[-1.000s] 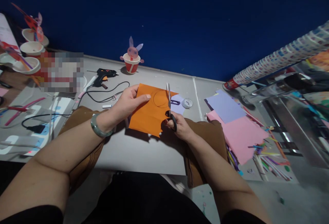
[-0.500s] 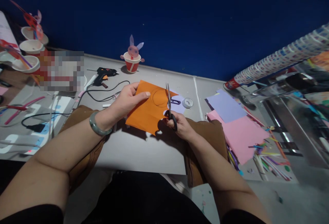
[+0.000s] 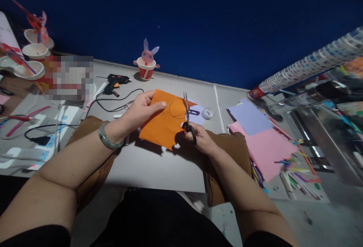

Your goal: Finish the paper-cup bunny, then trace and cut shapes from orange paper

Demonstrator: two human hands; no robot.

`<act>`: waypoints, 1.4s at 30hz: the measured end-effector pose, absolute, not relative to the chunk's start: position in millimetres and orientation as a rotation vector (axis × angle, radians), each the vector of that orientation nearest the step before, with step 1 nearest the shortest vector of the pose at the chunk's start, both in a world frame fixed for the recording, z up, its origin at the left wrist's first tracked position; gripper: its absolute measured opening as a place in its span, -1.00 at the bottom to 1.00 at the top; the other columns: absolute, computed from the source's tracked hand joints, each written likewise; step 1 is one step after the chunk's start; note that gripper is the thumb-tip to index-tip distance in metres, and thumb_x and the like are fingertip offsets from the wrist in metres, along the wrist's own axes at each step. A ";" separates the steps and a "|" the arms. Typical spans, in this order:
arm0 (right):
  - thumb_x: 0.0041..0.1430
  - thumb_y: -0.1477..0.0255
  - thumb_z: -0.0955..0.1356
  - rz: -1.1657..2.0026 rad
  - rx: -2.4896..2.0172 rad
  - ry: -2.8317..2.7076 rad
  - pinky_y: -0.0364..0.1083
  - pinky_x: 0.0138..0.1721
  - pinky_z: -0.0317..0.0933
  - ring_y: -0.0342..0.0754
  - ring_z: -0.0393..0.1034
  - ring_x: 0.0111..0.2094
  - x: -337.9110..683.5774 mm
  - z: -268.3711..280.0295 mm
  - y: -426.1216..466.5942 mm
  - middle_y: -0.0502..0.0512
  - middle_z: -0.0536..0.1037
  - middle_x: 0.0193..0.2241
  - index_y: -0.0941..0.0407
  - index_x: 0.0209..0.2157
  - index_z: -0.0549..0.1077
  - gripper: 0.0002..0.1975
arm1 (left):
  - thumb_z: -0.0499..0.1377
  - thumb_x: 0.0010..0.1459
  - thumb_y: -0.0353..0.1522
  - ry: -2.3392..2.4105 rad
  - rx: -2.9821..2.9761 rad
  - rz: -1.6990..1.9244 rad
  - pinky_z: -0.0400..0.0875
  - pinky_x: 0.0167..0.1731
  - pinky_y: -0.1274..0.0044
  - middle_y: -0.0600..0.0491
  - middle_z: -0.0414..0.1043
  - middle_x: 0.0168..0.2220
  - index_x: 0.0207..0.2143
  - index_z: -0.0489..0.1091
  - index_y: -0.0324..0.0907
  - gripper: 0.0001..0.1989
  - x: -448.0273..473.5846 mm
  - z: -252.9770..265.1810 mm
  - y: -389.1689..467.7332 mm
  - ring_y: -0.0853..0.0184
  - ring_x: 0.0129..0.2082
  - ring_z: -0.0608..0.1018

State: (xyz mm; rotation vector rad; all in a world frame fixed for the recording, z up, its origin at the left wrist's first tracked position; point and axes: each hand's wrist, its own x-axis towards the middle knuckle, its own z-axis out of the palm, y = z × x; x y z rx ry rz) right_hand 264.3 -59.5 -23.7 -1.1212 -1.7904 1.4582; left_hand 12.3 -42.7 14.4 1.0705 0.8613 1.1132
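The person sits at a grey table (image 3: 159, 171) and holds an orange sheet of paper (image 3: 161, 124) up over its middle. The left hand (image 3: 138, 113) pinches the sheet's left edge, thumb lying across the front and fingers behind. A pencilled circle shows near the sheet's upper right corner. The right hand (image 3: 198, 137) is wrapped through the black handles of a pair of scissors (image 3: 188, 120), and the blades point away from the person, running along the sheet's right side beside the drawn circle. The blades look nearly together, though I cannot tell how far they bite into the paper.

Taking the orange sheet as the mark: just behind its right corner lies a lilac piece of paper (image 3: 197, 115) with a small roll of tape (image 3: 207, 113) beside it. Farther back, against the blue wall, stands a red paper cup with a pink rabbit figure (image 3: 146, 65). Behind and to the left of the sheet lies a black glue gun (image 3: 115, 81), its cord looping toward the left hand. Well to the right lie a lilac sheet (image 3: 249, 118) and a pink sheet (image 3: 266, 150), overlapping, with coloured strips scattered at their near edge. A green bangle (image 3: 107, 139) circles the left wrist.
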 end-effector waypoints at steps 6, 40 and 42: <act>0.08 -0.05 0.45 1.430 -1.134 -1.856 -0.12 -0.41 0.05 -0.17 0.05 -0.49 264.6 -19.1 -59.5 -0.11 0.23 -0.56 0.07 -0.47 0.28 -0.50 | 0.46 0.07 -0.11 0.852 1.108 1.057 0.59 -0.35 0.51 -0.07 0.68 -0.22 -0.11 0.55 -0.25 -0.54 12.5 17.6 -44.0 0.23 -0.31 0.71; 0.01 -0.33 0.38 1.415 -1.169 -1.889 -0.09 -0.34 0.08 -0.12 0.16 -0.42 270.5 -22.6 -56.1 -0.05 0.32 -0.49 0.08 -0.45 0.31 -0.30 | 0.43 0.11 -0.12 0.898 1.325 1.066 0.49 -0.42 0.56 0.05 0.57 -0.36 -0.27 0.42 -0.21 -0.61 9.5 13.5 -39.8 0.34 -0.40 0.61; 0.01 -0.34 0.38 1.414 -1.172 -1.889 -0.09 -0.34 0.08 -0.12 0.16 -0.42 270.6 -22.5 -55.8 -0.05 0.31 -0.49 0.08 -0.46 0.30 -0.29 | 0.43 0.11 -0.13 0.897 1.318 1.057 0.49 -0.42 0.56 0.05 0.57 -0.36 -0.27 0.42 -0.21 -0.62 9.5 13.6 -39.6 0.34 -0.40 0.61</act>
